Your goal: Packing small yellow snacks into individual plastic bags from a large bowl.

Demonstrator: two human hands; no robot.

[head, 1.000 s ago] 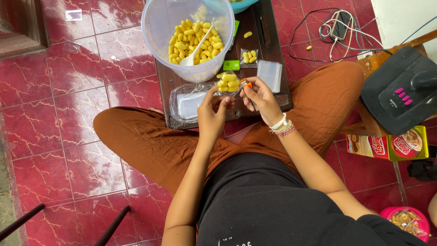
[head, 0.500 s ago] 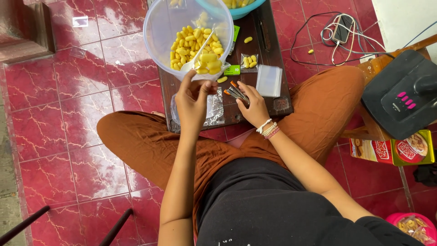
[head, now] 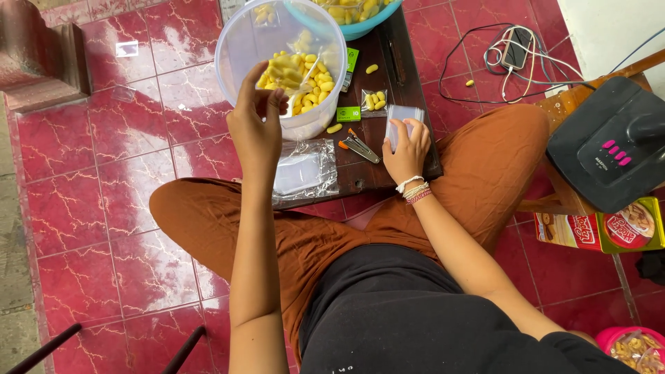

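Left hand (head: 255,128) raised beside the clear tub (head: 239,41), fingers pinched on a small filled bag of yellow snacks (head: 285,70), its long axis running left-right, slightly tilted; right hand (head: 407,149) spread flat on the stack of empty clear bags (head: 404,114) on the dark board (head: 409,66); stapler (head: 358,146) lies just left, pointing diagonally.

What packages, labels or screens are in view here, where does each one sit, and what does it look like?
Filled clear packet: left hand, by the tub; yellow snacks.
Small filled packet: dark board; clear, yellow pieces.
Empty clear bags: under right hand.
Green label: board; small rectangle.
Snack box: right, floor; red, yellow.
Phone: top right; dark.
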